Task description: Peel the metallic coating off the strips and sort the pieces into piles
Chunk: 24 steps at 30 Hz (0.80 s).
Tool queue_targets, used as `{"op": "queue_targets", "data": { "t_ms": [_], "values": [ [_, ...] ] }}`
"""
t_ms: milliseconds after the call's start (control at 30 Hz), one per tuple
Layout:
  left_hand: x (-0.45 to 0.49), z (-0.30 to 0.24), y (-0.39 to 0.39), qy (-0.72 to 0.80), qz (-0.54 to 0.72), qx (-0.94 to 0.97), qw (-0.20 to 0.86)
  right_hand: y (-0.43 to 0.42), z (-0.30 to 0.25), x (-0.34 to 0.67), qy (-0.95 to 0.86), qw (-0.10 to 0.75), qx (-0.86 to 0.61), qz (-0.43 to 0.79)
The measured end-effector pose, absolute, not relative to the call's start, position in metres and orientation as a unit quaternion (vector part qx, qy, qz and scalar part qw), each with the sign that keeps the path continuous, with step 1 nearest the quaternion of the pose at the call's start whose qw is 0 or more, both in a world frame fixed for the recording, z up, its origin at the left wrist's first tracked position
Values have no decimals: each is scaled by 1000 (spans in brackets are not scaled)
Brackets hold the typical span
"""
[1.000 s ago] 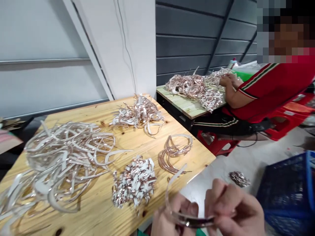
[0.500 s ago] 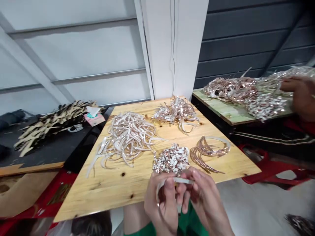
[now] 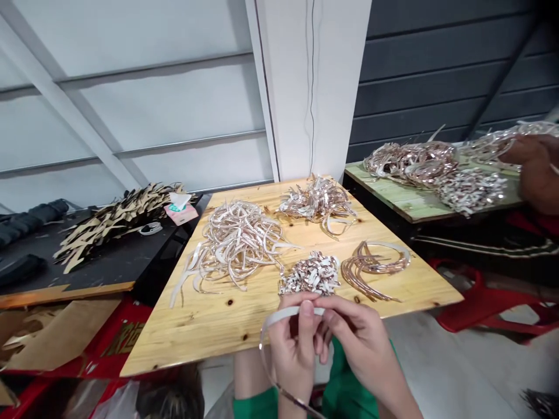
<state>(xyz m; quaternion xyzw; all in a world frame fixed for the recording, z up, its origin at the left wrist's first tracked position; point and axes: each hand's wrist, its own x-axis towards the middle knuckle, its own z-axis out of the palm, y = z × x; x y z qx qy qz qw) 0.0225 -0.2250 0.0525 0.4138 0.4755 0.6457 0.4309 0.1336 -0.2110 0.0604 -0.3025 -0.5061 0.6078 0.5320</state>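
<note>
While the left hand (image 3: 292, 349) and right hand (image 3: 360, 343) gripped it, a thin, curved, white-and-copper strip (image 3: 283, 314) drooped in a loop

At six o'clock, a bright green short-sleeved shirt (image 3: 349, 381) covers the torso, and its loose green sleeve (image 3: 254, 405) opens onto a bare arm (image 3: 247, 372). The slim left hand (image 3: 290, 349) and right hand (image 3: 356, 343) are bare, with short fingernails.

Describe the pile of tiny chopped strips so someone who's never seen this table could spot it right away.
On the wooden table, look near the front edge, just above the person's hands. The chopped pile sits between a big heap of long strips and a small bunch of curved strips. Unlike them, it is all short, densely packed bits.
</note>
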Motion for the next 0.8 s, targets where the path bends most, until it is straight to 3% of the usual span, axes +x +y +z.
{"op": "queue_targets", "data": {
  "t_ms": [133, 500, 800],
  "values": [
    [18, 55, -224, 524, 660, 419, 338, -206, 60, 122, -496, 529, -318, 610],
    [14, 48, -217, 585, 673, 358, 278, -198, 42, 101, -429, 526, -337, 653],
    [5, 51, -215, 607, 621, 464, 175, -194, 48, 107, -448, 499, -415, 615]
  ]
}}
